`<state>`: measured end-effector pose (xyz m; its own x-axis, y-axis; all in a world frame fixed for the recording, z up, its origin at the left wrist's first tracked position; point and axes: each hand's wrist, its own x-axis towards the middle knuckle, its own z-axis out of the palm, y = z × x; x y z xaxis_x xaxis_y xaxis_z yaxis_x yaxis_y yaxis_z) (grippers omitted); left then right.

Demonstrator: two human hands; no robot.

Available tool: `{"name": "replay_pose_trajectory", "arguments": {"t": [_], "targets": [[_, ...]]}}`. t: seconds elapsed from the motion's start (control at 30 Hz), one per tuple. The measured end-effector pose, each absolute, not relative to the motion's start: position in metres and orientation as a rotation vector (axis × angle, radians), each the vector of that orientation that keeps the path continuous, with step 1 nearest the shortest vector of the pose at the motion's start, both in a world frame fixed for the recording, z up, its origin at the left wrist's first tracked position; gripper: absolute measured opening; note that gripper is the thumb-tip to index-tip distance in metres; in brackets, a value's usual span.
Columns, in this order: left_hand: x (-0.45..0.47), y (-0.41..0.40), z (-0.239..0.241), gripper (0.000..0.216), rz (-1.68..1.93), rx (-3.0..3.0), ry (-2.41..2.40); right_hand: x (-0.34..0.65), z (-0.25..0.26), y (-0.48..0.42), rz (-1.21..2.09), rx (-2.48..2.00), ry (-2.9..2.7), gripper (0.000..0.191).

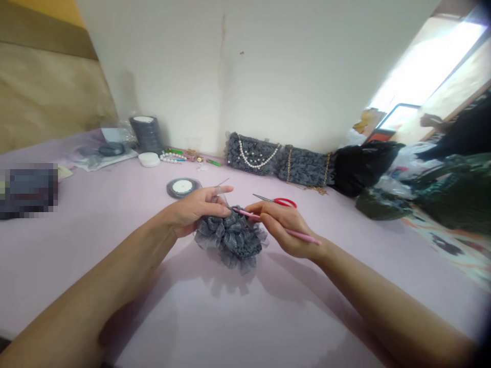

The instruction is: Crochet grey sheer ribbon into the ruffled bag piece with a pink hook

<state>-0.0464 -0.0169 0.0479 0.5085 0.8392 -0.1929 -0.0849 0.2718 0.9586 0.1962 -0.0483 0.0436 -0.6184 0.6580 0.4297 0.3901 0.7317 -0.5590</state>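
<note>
The crochet hook (303,236) is pink. The ruffled ribbon piece (230,236) is slate grey. The scissors (284,202) have red handles and silver blades. The ribbon spool (182,187) shows dark grey around white. Both ruffled handbags are dark grey; the left handbag (251,148) bears a white pearl strand (255,166), the right handbag (305,166) gold chain (289,162). The tablecloth (126,204) is pale lilac.

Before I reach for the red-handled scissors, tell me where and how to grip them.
Probably by the red handles, from the right: the scissors lie flat on the table, handles rightward and blades pointing left. The right hand is close in front.
</note>
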Motion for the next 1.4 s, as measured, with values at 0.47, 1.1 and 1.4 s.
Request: {"name": "replay_pose_trajectory", "arguments": {"t": [0.47,1.1,1.4], "targets": [[-0.020,-0.027,0.036,0.048,0.702,0.972,0.675,0.178,0.029,-0.057,0.535,-1.103,-1.946,0.035],[-0.036,-0.023,0.043,0.074,0.854,1.736,0.868,0.178,0.023,-0.055,0.370,-1.085,-2.011,0.036],[0.002,-0.045,0.035,0.085,1.058,1.321,0.987,0.182,0.008,-0.042,-0.334,-0.839,-2.190,0.027]]}}
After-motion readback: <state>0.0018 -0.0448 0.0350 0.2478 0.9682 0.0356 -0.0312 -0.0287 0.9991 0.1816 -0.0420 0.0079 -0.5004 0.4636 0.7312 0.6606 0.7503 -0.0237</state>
